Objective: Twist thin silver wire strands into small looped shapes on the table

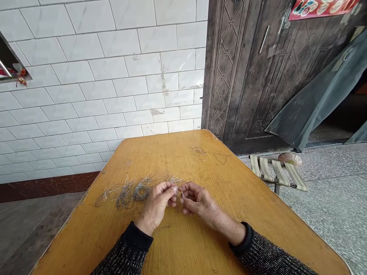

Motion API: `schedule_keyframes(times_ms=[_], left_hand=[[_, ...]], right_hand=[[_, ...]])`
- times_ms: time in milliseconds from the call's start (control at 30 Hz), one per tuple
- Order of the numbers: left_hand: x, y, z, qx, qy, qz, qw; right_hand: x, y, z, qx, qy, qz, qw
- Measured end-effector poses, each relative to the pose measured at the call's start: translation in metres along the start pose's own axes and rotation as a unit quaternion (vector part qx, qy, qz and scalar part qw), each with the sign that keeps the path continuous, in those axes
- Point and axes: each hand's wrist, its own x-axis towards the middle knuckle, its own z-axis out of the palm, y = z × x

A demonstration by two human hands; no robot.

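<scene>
My left hand is closed, thumb against forefinger, pinching a thin wire. My right hand faces it just to the right, fingers curled and pinched at the other side of the same wire. The fingers partly hide its shape. Left of my hands lies a round coil of grey wire, close to the left knuckles. Beside it are a looser tangle of wire and some thin spread strands. More wire ends stick out on the table behind my hands.
The wooden table carries a few thin reddish wire bits and a bent wire near its far right. A white tiled wall stands behind, with a dark carved door. A strap-seat folding stool stands at the right.
</scene>
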Motion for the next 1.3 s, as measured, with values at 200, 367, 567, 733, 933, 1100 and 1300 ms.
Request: schedule_keyframes(times_ms=[200, 367, 567, 733, 933, 1100, 1300], left_hand=[[-0.002, 0.002, 0.003, -0.016, 0.006, -0.029, 0.999], [-0.001, 0.004, 0.002, -0.038, 0.003, -0.069, 0.997], [0.001, 0.001, -0.003, -0.022, -0.016, -0.076, 0.997], [0.000, 0.002, -0.008, -0.009, -0.026, -0.078, 0.997], [-0.002, 0.008, -0.009, -0.017, -0.055, -0.092, 0.994], [-0.002, 0.008, -0.008, -0.019, -0.032, -0.092, 0.995], [-0.002, 0.006, -0.006, -0.043, -0.020, -0.078, 0.996]], right_hand=[[-0.001, 0.007, 0.001, -0.051, 0.030, -0.047, 0.997], [0.001, 0.009, 0.000, 0.027, 0.028, -0.008, 0.999], [0.003, 0.010, -0.003, 0.057, 0.034, 0.046, 0.997], [0.000, 0.005, -0.004, 0.063, 0.026, 0.068, 0.995], [-0.001, 0.000, -0.007, 0.109, 0.056, 0.074, 0.990], [0.001, 0.001, -0.009, 0.113, 0.066, 0.079, 0.988], [0.002, 0.003, -0.009, 0.080, 0.060, 0.089, 0.991]])
